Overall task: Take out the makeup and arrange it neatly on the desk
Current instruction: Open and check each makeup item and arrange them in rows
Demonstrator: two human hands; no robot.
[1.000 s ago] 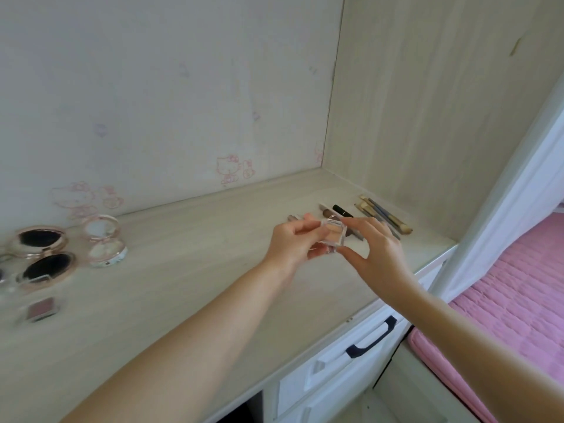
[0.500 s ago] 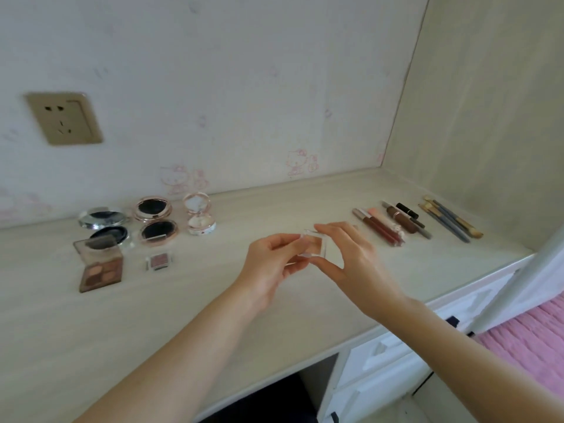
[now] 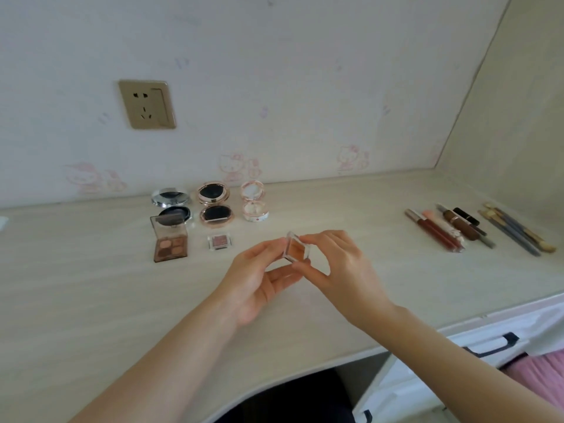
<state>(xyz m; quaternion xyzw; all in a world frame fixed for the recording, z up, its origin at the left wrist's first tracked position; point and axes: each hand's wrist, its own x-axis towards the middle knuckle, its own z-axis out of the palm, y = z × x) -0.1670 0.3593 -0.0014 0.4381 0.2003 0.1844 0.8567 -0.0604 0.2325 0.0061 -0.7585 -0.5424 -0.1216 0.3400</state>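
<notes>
A small square clear eyeshadow case (image 3: 298,248) with an orange-brown pan is held above the middle of the desk (image 3: 91,294). My left hand (image 3: 259,279) pinches its left side and underside; my right hand (image 3: 341,270) pinches its top and lower right corner. On the desk's left lie a silver compact (image 3: 171,206), a rose-gold compact (image 3: 213,206), a pink round compact (image 3: 254,206), a brown eyeshadow palette (image 3: 169,244) and a small single eyeshadow (image 3: 219,241). At the right lies a row of lip glosses (image 3: 433,230), lipsticks (image 3: 464,224) and brushes (image 3: 515,230).
A gold wall socket (image 3: 147,104) sits on the wall above the compacts. A wooden side panel (image 3: 518,117) closes the desk on the right. White drawers with dark handles (image 3: 488,346) stand below the desk's right front edge, beside pink bedding (image 3: 543,377).
The view has swung left from the right end of the desk to its middle. Both hands carried the small case leftward, and it now tilts so the pan faces me.
</notes>
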